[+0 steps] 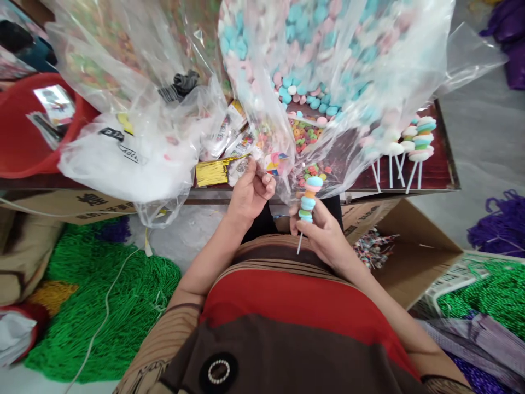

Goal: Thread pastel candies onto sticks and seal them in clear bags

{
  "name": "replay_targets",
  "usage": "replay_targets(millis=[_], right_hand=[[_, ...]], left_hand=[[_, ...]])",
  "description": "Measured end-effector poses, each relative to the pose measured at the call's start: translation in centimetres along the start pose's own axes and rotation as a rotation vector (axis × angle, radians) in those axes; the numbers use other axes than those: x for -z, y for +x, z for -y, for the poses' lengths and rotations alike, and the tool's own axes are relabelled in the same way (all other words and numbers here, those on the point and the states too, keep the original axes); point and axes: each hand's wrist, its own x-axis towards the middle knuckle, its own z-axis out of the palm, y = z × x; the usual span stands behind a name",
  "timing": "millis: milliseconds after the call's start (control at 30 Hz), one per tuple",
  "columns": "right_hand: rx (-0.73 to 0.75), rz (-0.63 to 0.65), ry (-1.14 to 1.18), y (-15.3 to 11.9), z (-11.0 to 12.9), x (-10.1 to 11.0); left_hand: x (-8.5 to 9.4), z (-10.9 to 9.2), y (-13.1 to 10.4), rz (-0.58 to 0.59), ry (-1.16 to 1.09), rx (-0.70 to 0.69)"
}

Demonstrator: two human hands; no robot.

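Observation:
My right hand (324, 232) is closed round a candy skewer (308, 202), a stack of blue, pink, orange and green sweets on a white stick that points down. To its left, my left hand (251, 191) is raised at the table edge with its fingers bent in a pinch; a thin gold tie seems to run to its fingertips. Beside that hand lies a bundle of yellow twist ties (211, 172). A small printed wrapper (275, 163) is just right of its fingers. Finished-looking skewers (421, 139) lie at the table's right end.
Large clear bags of blue and pink sweets (315, 98) and ring sweets (98, 60) cover the table's back. A red basin (24, 126) stands left. An open cardboard box (410, 246) is below right. Green beaded strands (118, 295) cover the floor at left.

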Motion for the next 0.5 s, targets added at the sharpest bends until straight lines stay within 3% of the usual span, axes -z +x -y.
replay_targets(millis=[100,167,300,500], right_hand=[[-0.028,0.098,-0.075,-1.2,-1.2,0.7],[0.027,0.072,-0.112,-1.6,-0.9,1.0],[0.199,-0.067,-0.282,-1.6,1.6,1.6],[0.362,-0.091,-0.792,-1.1,4.5,3.0]], left_hand=[[-0.1,0.0,-0.1,0.022,-0.003,0.009],[0.0,0.1,-0.2,0.010,0.016,-0.004],[0.2,0.0,-0.3,-0.001,0.057,-0.006],[0.7,-0.1,-0.5,0.046,0.100,-0.033]])
